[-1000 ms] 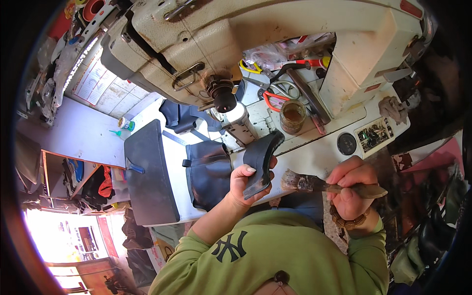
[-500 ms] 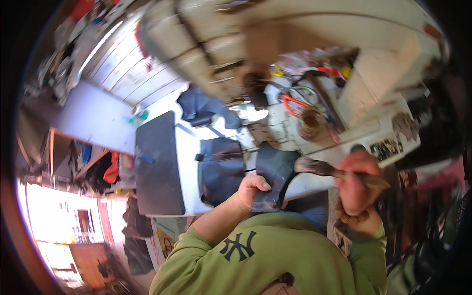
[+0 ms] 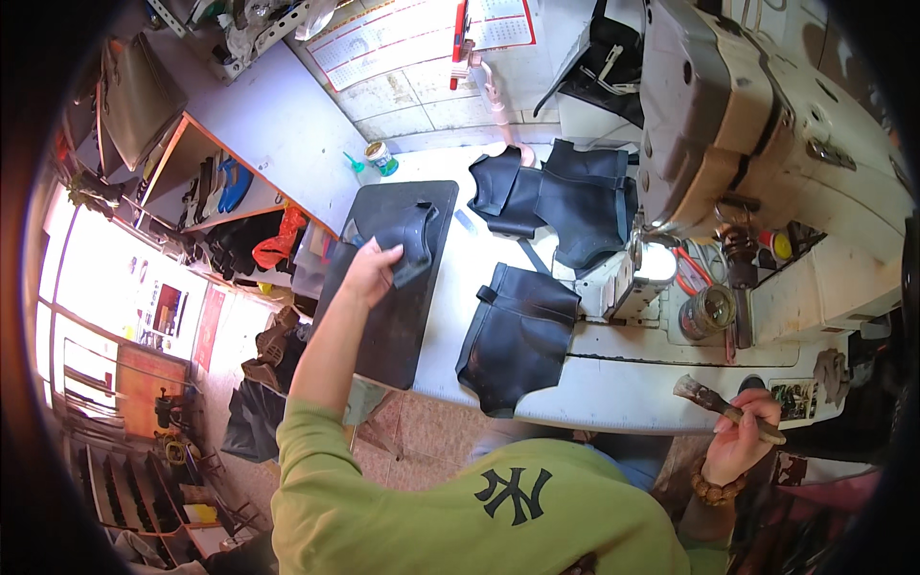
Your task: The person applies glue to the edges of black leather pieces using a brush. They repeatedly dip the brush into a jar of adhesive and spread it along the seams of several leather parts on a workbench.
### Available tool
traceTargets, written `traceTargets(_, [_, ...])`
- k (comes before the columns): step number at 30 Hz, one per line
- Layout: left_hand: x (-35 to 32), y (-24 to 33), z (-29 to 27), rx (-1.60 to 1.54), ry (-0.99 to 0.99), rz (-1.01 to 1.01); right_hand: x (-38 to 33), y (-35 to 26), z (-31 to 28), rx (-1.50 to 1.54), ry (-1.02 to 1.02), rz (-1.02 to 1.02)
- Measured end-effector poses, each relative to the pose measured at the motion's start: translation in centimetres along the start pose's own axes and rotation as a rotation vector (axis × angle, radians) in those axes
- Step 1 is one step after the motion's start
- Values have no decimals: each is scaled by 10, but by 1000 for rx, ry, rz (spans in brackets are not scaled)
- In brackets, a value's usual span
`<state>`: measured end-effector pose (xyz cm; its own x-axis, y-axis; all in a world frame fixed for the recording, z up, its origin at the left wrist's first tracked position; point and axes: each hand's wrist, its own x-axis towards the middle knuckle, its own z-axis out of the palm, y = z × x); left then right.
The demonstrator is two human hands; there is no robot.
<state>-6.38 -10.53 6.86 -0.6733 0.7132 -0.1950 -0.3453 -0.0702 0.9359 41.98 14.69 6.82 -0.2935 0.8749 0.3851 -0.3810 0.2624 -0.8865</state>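
Observation:
My left hand (image 3: 367,275) reaches out over a dark rectangular mat (image 3: 385,331) at the left of the white table. Its fingers and thumb grip the edge of a black leather piece (image 3: 410,235) with a curved outline, which lies on or just above the mat. My right hand (image 3: 740,443) is at the table's front right, its fingers closed round the handle of a flat brush (image 3: 704,394). The bristles point left and are clear of the leather. Between the hands, a larger black leather piece (image 3: 522,335) lies flat, its lower end at the front edge.
Further back lie joined black leather pieces (image 3: 586,201). A big beige sewing machine (image 3: 714,105) fills the right. By it are an open glass jar (image 3: 707,312) and orange-handled scissors (image 3: 692,272). A small can (image 3: 381,159) stands beyond the mat, near a shelf cabinet (image 3: 259,134).
My left hand has carried the leather piece from in front of me leftward onto the mat. The right hand with the brush has dropped lower, away from the leather. My view has swung left.

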Motion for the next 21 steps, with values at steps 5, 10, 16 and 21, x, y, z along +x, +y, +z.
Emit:
traceTargets(5, [111,4,-51,-1,167,33,-5,-5,12,-27,58,13])
traceTargets(10, [181,-19,-56,-196,538,136,-11,-5,16,-54,131,53])
traceTargets(16, [209,-47,-34,-385,948,214,-11,1,18,-40,110,31])
traceTargets(21, [207,-49,-3,-513,1094,162,-10,-1,15,-24,83,24])
